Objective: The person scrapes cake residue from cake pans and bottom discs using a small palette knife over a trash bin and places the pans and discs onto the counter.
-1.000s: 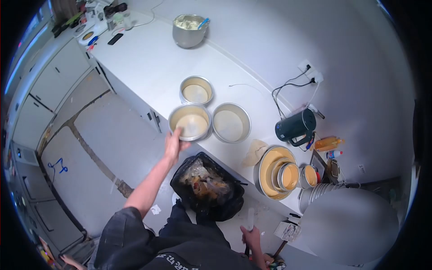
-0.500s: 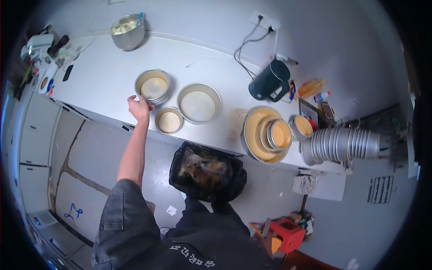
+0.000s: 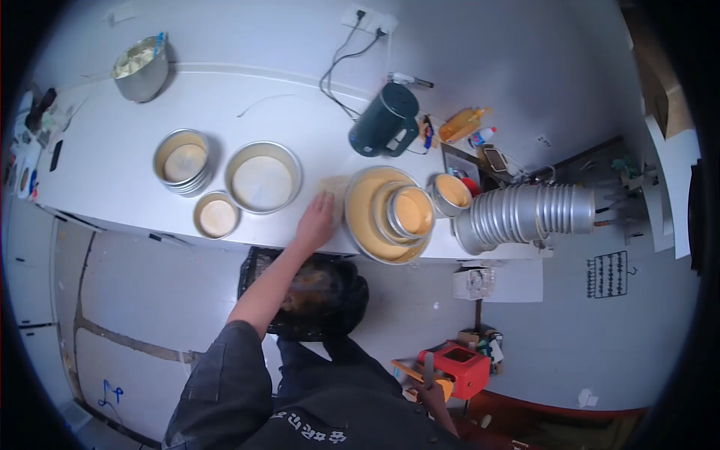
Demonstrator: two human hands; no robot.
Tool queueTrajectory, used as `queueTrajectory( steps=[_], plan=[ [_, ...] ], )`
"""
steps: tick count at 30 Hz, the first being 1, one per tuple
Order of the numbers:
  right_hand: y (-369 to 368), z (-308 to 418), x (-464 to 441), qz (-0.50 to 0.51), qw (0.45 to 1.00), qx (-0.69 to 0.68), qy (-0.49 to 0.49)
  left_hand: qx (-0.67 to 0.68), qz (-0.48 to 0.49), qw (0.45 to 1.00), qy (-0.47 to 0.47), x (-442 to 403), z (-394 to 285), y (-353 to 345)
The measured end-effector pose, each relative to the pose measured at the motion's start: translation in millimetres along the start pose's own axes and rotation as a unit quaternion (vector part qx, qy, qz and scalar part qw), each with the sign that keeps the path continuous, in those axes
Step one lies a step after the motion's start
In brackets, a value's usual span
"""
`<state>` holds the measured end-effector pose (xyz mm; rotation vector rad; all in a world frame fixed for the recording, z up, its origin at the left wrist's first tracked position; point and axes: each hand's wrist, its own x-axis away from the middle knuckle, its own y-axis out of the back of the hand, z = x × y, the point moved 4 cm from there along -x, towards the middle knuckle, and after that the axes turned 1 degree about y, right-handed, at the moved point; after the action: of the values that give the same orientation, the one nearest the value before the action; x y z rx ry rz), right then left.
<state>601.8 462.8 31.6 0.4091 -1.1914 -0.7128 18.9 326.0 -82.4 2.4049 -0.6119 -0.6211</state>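
Observation:
My left hand (image 3: 316,222) reaches over the front of the white counter, fingers stretched out at the edge of a pale brown sheet (image 3: 332,184), which looks like baking paper. Just right of it stands a wide cake pan (image 3: 357,238) of yellow batter, with smaller pans nested in it, the top one (image 3: 415,211) holding batter too. To its left are a large round pan (image 3: 264,182) with a pale lined bottom, a small lined pan (image 3: 217,216) and a stack of pans (image 3: 182,161). Low by my body, my right hand (image 3: 433,399) is closed around a grey-bladed spatula (image 3: 428,369).
A dark green electric jug (image 3: 385,120) with cords stands behind. Stacked metal pans (image 3: 525,217) lie sideways at the right, beside a small batter-filled pan (image 3: 453,192). A mixing bowl (image 3: 142,75) sits far left. Below the counter are a black-lined bin (image 3: 330,296) and a red box-like object (image 3: 461,367).
My left hand has left the pan stack and moved right to the brown sheet. The view has shifted right, and my right hand with the spatula has come into sight.

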Motion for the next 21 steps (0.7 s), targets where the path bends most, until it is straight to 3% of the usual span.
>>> queueTrajectory(
  steps=[2, 3, 5, 9, 11, 13, 15, 17, 19, 20, 21],
  plan=[
    [6, 5, 10, -0.007, 1.0, -0.001, 0.014, -0.173, 0.001, 0.985, 0.004, -27, -5, -22],
    [12, 3, 11, -0.016, 1.0, -0.006, 0.011, -0.166, 0.001, 0.986, -0.004, -33, -1, -31],
    [18, -11, 16, -0.04, 0.999, 0.003, 0.002, -0.206, 0.11, 0.972, 0.039, -35, 27, -51],
    [19, -61, -2, -0.025, 0.999, 0.01, -0.041, -0.196, 0.075, 0.978, 0.011, -8, 34, -30],
    [16, -75, -13, 0.002, 0.998, 0.003, -0.058, -0.269, 0.039, 0.962, -0.019, 23, 41, -12],
    [13, -85, -30, 0.031, 0.997, -0.017, -0.07, -0.319, 0.09, 0.943, 0.005, 56, 38, 17],
    [12, -84, -48, 0.025, 0.998, -0.02, -0.045, -0.37, 0.065, 0.927, -0.004, 97, 33, 44],
    [2, -104, -81, 0.047, 0.996, -0.046, -0.068, -0.369, 0.007, 0.929, 0.021, 140, 35, 65],
    [2, -84, -93, 0.038, 0.997, -0.044, -0.041, -0.317, 0.128, 0.92, 0.192, 197, 56, 78],
    [1, -72, -99, 0.031, 0.998, -0.047, -0.033, -0.322, 0.08, 0.905, 0.267, 213, 57, 81],
    [0, -63, -104, 0.023, 0.998, -0.05, -0.027, -0.326, 0.089, 0.918, 0.209, 223, 48, 85]
  ],
)
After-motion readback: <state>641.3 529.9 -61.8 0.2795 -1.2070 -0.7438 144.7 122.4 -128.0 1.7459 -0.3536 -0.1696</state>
